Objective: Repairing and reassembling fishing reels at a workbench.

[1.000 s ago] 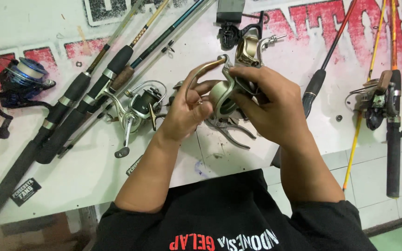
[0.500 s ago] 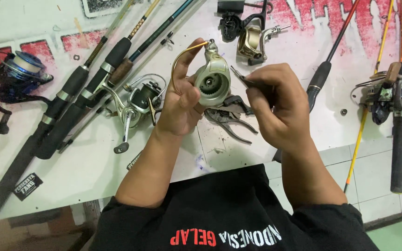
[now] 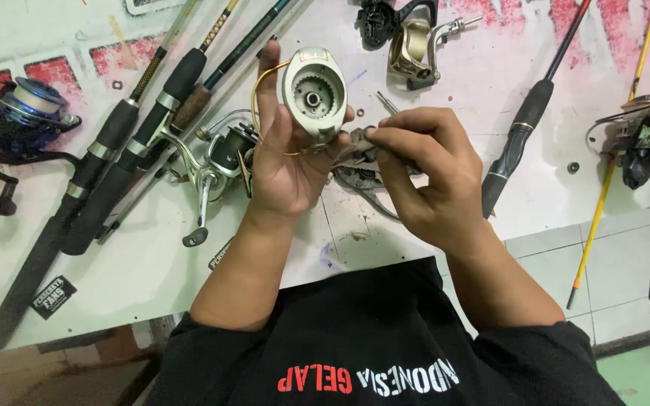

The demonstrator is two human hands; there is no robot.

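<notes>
Fingers of left hand (image 3: 287, 162) grip reel body (image 3: 314, 94); right hand (image 3: 426, 169) pinches small tool (image 3: 387, 105); white worktable (image 3: 144, 271), tiled floor (image 3: 626, 256).

Fishing-tackle repair workshop. White paint-stained bench (image 3: 114, 286) strewn with rods (image 3: 107, 150) at 10 o'clock, a blue spinning reel (image 3: 28, 113) at 9, stripped reel bodies (image 3: 415, 49) at 12. Tiled floor (image 3: 626, 263) at 4.

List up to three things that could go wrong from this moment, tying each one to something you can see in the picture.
1. The left hand holds the open reel body upright above the table; it might slip and drop.
2. Its gear lies exposed, so grit could probably get in.
3. The right hand pinches a thin dark tool beside the body; a slip might scratch it or poke a finger.
</notes>
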